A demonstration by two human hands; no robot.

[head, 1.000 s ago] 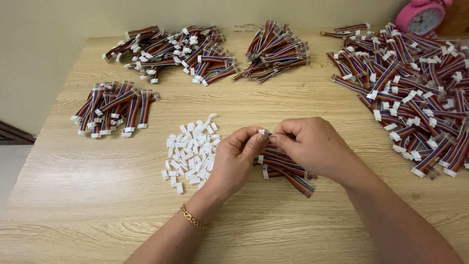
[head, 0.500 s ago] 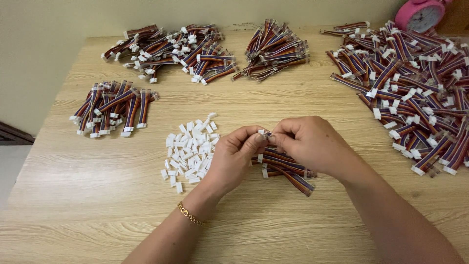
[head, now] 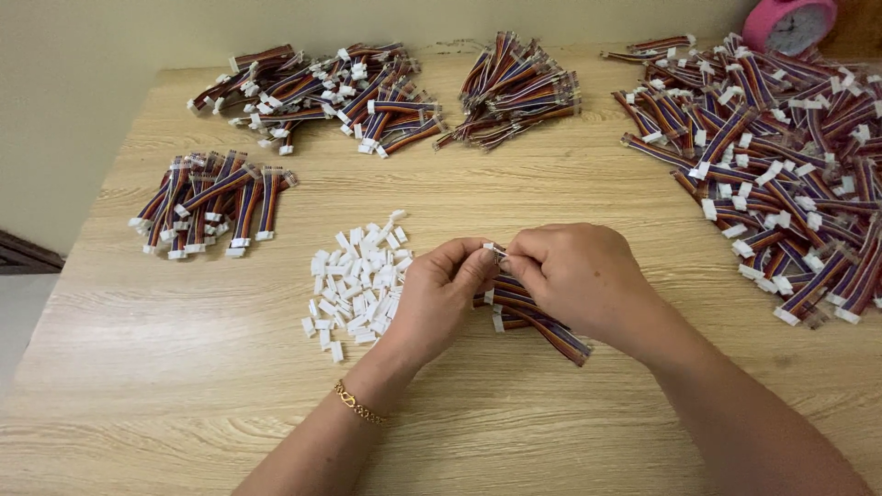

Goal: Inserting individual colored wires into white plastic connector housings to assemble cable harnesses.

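A pale wooden table carries several heaps of short multicoloured ribbon cables with white plugs — one small heap at the left, a looser one at the back left, a tight bundle at the back centre, and a broad spread along the right. A pink alarm clock stands at the far right corner — just behind that spread. A cream wall lies beyond.

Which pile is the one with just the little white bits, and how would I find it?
Start at the wooden table and find the left hand near its middle. Right beside that hand, on its outer side, lies the heap of small white plastic connectors. Every other pile, like the wire bundle pile further back, has striped coloured wires; this one is plain white.
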